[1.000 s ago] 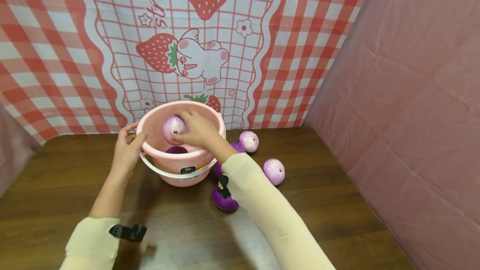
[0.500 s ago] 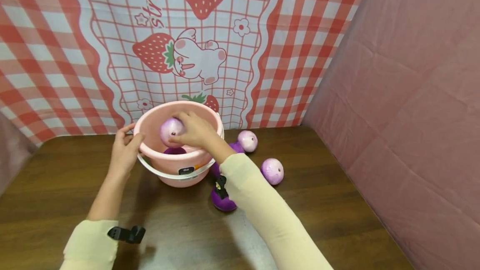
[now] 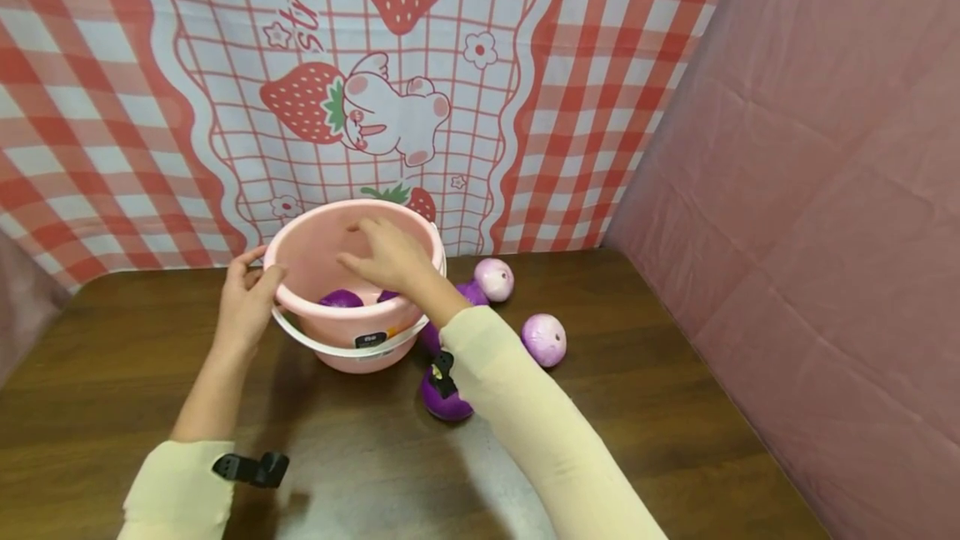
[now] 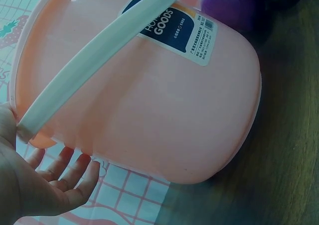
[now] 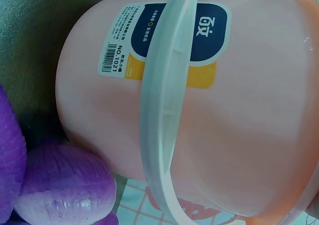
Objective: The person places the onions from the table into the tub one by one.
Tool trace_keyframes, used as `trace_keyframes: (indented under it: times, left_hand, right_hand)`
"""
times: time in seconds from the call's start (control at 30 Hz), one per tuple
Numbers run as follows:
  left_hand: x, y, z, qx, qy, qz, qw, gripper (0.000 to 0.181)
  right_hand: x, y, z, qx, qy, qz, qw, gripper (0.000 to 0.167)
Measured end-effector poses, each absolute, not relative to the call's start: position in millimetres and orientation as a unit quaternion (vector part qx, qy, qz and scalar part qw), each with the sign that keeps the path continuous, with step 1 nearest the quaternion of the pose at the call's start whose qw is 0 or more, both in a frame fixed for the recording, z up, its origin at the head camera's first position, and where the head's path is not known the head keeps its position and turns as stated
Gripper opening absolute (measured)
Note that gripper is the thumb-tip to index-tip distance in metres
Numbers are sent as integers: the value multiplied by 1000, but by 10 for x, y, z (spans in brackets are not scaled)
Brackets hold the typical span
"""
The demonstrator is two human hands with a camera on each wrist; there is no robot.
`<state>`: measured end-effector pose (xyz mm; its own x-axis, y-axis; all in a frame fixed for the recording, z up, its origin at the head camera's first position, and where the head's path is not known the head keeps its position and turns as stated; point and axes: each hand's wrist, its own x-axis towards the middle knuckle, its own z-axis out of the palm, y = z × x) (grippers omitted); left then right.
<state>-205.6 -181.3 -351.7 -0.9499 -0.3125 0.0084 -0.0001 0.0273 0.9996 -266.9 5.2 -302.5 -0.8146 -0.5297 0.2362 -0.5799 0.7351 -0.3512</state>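
A pink bucket (image 3: 330, 325) with a white handle stands on the table. My left hand (image 3: 246, 302) holds its rim at the left, thumb on top and the other fingers outside, curled loosely below the rim in the left wrist view. Inside the bucket's mouth hovers my right hand (image 3: 393, 255), fingers spread apart and holding nothing. Low in the bucket show a purple rounded thing (image 3: 341, 299) and a smaller purple patch (image 3: 387, 295); the front wall hides the rest. In the right wrist view, a purple-and-white onion (image 5: 67, 187) lies beside the bucket.
Right of the bucket lie two pale purple onions (image 3: 493, 280) (image 3: 544, 340). A darker purple piece (image 3: 446, 403) lies partly behind my right sleeve (image 3: 525, 415). A checked strawberry cloth (image 3: 592, 107) hangs behind the wooden table (image 3: 652, 407), and a pink cloth (image 3: 825, 190) at the right.
My right hand has let go of the pale purple onion inside the bucket, and its fingers have spread. That onion is now out of sight. The left hand stays on the rim.
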Motion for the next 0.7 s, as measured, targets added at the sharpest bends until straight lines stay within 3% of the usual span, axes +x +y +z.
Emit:
trace_keyframes:
  times: [0.37, 0.7]
  left_hand:
    - [-2049, -1807, -3510, 111, -704, -691, 120, 52]
    - [-2042, -1805, -3505, 108, -701, -695, 117, 51]
  right_hand:
    - [-2624, 53, -2992, 252, -931, 229, 129, 44]
    - [-2623, 99, -2979, 232, -927, 260, 143, 41]
